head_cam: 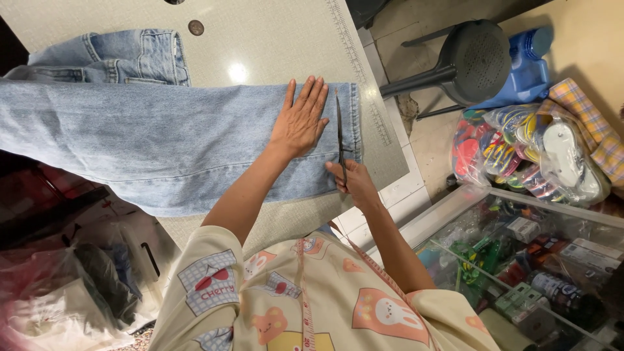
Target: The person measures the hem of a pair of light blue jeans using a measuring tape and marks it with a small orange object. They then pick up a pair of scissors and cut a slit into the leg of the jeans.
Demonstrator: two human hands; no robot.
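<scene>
1. Left hand (pixel 300 120) lies flat, palm down, on the light blue jeans leg (pixel 162 140), fingers (pixel 311 94) stretched out and slightly spread toward the far side of the worktop (pixel 260 39); it grips nothing, only presses the denim.
2. Right hand (pixel 351 182) is closed around the handles of a pair of scissors (pixel 340 140), at the near edge of the leg.
3. Scissor blades run away from the person across the denim, just beside the left hand on its hem side; the tip sits near the far edge of the leg. Blades look almost shut, hard to tell exactly.
4. Jeans leg lies across the pale worktop, hem (pixel 354 123) toward the right edge. The waist part with pocket seams (pixel 130 58) lies folded behind it at the far left.
5. A printed ruler scale (pixel 361 71) runs along the worktop's right edge, just beyond the hem.
6. A measuring tape (pixel 305 292) hangs over the person's patterned cream shirt (pixel 292 305).
7. On the floor to the right: a dark plastic stool (pixel 471 62) tipped on its side, a blue plastic container (pixel 526 62) behind it, and clear bags of colourful sandals (pixel 526 149).
8. Lower right: a glass display case (pixel 520 260) with small packaged goods inside.
9. Lower left: plastic bags (pixel 65 292) on the floor beside the worktop.
</scene>
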